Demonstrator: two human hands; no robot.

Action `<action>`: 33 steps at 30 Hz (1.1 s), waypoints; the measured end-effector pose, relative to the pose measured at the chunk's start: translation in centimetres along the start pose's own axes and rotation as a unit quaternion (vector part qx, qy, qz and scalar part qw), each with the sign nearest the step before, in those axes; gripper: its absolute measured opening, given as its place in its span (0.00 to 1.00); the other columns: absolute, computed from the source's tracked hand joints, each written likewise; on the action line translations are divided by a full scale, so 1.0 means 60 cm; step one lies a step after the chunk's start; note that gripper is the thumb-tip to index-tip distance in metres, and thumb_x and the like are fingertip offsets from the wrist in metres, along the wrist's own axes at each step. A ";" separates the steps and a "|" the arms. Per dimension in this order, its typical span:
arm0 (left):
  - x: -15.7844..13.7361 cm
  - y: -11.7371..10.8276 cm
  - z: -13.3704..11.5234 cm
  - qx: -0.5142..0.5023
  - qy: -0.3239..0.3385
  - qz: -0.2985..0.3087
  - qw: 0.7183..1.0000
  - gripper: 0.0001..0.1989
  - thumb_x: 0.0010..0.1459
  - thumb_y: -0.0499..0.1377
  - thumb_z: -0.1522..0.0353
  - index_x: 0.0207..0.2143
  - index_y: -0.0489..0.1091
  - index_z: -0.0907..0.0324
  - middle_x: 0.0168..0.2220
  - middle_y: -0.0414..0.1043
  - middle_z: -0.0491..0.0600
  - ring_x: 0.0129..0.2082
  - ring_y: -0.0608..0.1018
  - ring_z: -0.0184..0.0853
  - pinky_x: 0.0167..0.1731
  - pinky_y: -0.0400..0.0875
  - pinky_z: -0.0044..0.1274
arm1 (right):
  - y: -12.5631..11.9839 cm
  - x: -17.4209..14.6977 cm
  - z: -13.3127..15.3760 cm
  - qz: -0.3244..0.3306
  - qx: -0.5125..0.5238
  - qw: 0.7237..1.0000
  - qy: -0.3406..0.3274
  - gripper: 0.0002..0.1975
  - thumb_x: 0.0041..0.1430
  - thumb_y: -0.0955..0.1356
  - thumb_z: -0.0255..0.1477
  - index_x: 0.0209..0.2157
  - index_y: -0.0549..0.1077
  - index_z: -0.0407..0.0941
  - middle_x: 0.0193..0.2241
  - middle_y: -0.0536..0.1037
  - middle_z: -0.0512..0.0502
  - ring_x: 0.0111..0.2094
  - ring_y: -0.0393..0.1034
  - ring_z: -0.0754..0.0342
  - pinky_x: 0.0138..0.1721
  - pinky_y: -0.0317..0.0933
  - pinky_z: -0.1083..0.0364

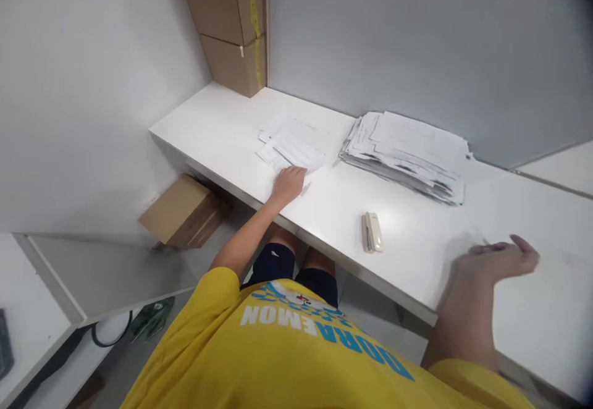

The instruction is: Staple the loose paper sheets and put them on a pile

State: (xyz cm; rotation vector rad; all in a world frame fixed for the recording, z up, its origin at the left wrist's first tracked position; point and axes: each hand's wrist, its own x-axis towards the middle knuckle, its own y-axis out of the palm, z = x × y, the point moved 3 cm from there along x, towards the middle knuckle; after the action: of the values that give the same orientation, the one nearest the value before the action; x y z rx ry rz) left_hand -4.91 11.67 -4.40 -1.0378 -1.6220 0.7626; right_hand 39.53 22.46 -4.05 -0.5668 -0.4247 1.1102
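My left hand (290, 183) rests on the white table with its fingers curled over the near corner of some printed sheets of paper (301, 143). The sheets lie loosely overlapped, and the top one bows up a little. Out to the right, my right hand (503, 261) is over the table, slightly blurred, with thumb and finger apart; its other fingers are partly hidden. A faint thin streak shows by its fingertips, too blurred to name. Between the hands lies a cream stapler (373, 231). Behind it sits a thick, uneven stack of papers (412, 149).
The long white table (199, 118) runs along a grey partition (417, 44). Tall cardboard boxes (231, 32) stand at its far left end. Another cardboard box (178, 208) is below the table on the left. A second white surface (28, 291) is at the lower left.
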 end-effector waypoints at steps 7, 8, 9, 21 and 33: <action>-0.060 -0.031 -0.120 -0.052 0.033 -0.056 0.997 0.22 0.67 0.43 0.76 0.58 0.68 0.64 0.58 0.71 0.61 0.61 0.70 0.48 0.55 0.64 0.41 | -0.096 -0.227 -0.082 0.064 0.197 0.977 0.054 0.18 0.53 0.63 0.46 0.41 0.70 0.52 0.27 0.65 0.48 0.22 0.60 0.53 0.25 0.59 0.50; -0.086 -0.033 -0.164 -0.044 0.051 -0.034 0.997 0.21 0.66 0.44 0.76 0.57 0.68 0.65 0.56 0.73 0.61 0.58 0.72 0.48 0.52 0.66 0.40 | -0.091 -0.267 -0.077 0.118 0.216 0.967 0.060 0.20 0.53 0.64 0.49 0.41 0.70 0.50 0.27 0.67 0.48 0.23 0.62 0.53 0.26 0.62 0.51; -0.117 -0.034 -0.211 -0.034 0.082 -0.002 0.996 0.19 0.66 0.46 0.75 0.54 0.70 0.64 0.53 0.75 0.61 0.52 0.75 0.48 0.46 0.67 0.39 | -0.081 -0.307 -0.071 0.193 0.236 0.949 0.073 0.23 0.53 0.65 0.52 0.42 0.71 0.49 0.28 0.70 0.47 0.24 0.66 0.52 0.27 0.64 0.51; -0.262 -0.070 -0.419 -0.083 0.367 0.140 0.916 0.20 0.71 0.48 0.59 0.47 0.73 0.62 0.44 0.77 0.57 0.40 0.74 0.41 0.35 0.64 0.32 | -0.048 -0.356 -0.056 0.270 0.246 0.922 0.129 0.23 0.50 0.72 0.44 0.43 0.75 0.43 0.41 0.82 0.41 0.49 0.75 0.43 0.47 0.71 0.49; -0.106 -0.008 -0.338 -0.147 0.277 0.131 0.940 0.18 0.67 0.49 0.72 0.56 0.69 0.61 0.56 0.73 0.55 0.57 0.73 0.43 0.54 0.71 0.38 | -0.096 -0.252 -0.058 0.344 0.124 0.913 0.180 0.09 0.53 0.72 0.30 0.36 0.79 0.39 0.33 0.82 0.38 0.35 0.77 0.45 0.36 0.73 0.51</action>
State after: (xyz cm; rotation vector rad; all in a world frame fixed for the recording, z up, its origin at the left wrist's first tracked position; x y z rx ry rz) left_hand 15.13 5.46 -0.94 -1.5464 -1.1359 0.3432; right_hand 39.79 5.93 -3.81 -0.6990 0.2677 1.6607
